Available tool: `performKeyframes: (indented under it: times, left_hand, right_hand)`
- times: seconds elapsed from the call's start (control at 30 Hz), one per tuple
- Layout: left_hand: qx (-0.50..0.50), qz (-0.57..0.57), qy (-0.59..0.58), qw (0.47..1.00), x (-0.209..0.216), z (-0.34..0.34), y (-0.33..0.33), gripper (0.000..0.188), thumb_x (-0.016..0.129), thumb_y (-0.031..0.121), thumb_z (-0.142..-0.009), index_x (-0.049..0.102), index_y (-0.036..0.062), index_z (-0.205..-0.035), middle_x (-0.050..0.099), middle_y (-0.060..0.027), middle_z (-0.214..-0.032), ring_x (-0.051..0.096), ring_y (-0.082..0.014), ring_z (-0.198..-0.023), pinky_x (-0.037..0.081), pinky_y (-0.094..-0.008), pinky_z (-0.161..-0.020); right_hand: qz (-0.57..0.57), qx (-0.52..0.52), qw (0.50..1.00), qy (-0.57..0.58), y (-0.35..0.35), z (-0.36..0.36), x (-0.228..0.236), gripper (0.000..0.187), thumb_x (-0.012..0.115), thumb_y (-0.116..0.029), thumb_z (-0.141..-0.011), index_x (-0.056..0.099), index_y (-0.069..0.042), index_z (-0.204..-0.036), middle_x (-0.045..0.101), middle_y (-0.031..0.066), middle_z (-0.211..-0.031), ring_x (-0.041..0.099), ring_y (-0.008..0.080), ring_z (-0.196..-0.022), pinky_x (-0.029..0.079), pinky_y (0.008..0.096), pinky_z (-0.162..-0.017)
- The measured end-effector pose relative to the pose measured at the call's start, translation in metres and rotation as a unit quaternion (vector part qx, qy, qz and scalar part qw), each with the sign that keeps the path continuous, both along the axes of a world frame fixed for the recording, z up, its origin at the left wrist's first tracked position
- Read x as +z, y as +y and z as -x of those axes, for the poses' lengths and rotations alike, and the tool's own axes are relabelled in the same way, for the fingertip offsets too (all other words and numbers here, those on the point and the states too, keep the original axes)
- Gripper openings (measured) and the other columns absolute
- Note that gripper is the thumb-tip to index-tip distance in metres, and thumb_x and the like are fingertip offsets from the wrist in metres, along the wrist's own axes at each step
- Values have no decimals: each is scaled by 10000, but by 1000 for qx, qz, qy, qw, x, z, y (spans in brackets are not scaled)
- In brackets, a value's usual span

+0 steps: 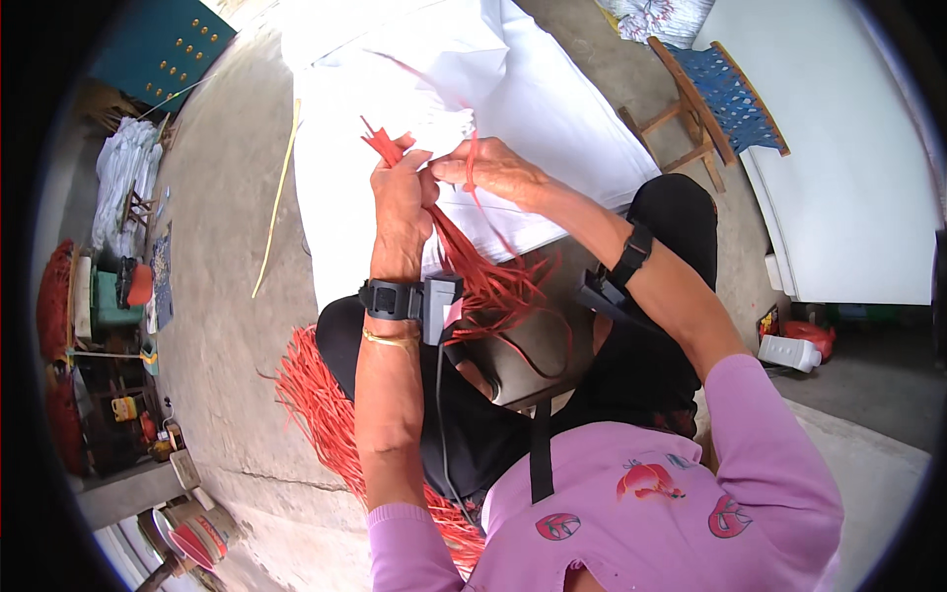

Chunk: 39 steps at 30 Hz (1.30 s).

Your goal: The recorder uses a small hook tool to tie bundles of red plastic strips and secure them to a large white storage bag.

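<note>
In front of my knees, my left hand [402, 192] is closed around a bundle of thin red strips [464, 259]. Short ends of the bundle poke out above the thumb, and the long loose ends hang toward my lap. Close beside it, my right hand [498, 176] has its fingers bent together. A single red strip [471, 163] passes over these fingers; its exact grip is partly hidden. Just beyond both hands lies a crumpled white bunch [439, 126], its kind unclear. Under it, a white sheet [395, 30] spreads away from my knees.
A large heap of red strips [321, 409] lies on the floor by my left leg. One yellow strip [280, 202] lies left of the sheet. At the right stand a wooden stool with a blue woven seat [725, 94] and a white jug [789, 352] on its side.
</note>
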State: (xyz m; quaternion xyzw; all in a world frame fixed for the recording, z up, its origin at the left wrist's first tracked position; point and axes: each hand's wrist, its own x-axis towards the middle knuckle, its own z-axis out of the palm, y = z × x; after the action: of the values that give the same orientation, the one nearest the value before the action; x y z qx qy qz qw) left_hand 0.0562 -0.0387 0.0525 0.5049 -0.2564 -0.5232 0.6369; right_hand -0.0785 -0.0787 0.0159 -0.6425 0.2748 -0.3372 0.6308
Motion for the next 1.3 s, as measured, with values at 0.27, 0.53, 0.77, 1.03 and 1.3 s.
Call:
performKeyframes:
  times: [0.27, 0.53, 0.77, 1.03, 1.3]
  left_hand:
    - [-118, 59, 179, 975, 18, -33, -2, 407, 444, 482, -899, 466, 130, -694, 359, 34, -475, 223, -76, -346, 169, -221, -359]
    - [-184, 21, 174, 967, 5, -43, -11, 143, 502, 184, -864, 558, 75, -792, 489, 14, -564, 234, -68, -368, 179, -214, -365]
    - [-271, 19, 211, 939, 1, -46, -23, 200, 564, 234, -849, 552, 78, -725, 489, 15, -539, 252, -54, -349, 172, -203, -352]
    - [-151, -44, 294, 943, -1, -41, -46, 168, 545, 156, -833, 523, 73, -688, 538, -23, -588, 400, -99, -378, 227, -196, -329]
    - [-95, -15, 251, 963, -23, -33, -31, 130, 444, 75, -835, 532, 41, -745, 465, -17, -568, 353, -105, -428, 236, -214, -373]
  right_hand:
    - [446, -177, 828, 291, 8, 1, -19, 276, 498, -227, -872, 540, 2, -724, 547, 180, -567, 567, 322, -543, 440, 420, -533]
    - [367, -130, 862, 326, 8, 7, -16, 279, 506, -247, -871, 523, -7, -729, 536, 194, -587, 561, 361, -570, 428, 446, -529]
    - [278, -206, 935, 80, 14, 2, 8, 217, 546, -166, -855, 505, 17, -744, 536, 174, -622, 537, 355, -575, 411, 402, -515]
    - [275, -215, 933, 85, 8, -11, 15, 161, 475, -99, -875, 553, 18, -796, 573, 179, -668, 564, 297, -575, 431, 352, -536]
    - [198, -184, 953, 136, 37, 11, -14, 220, 433, -147, -906, 551, -2, -789, 495, 35, -608, 452, 88, -592, 399, 264, -551]
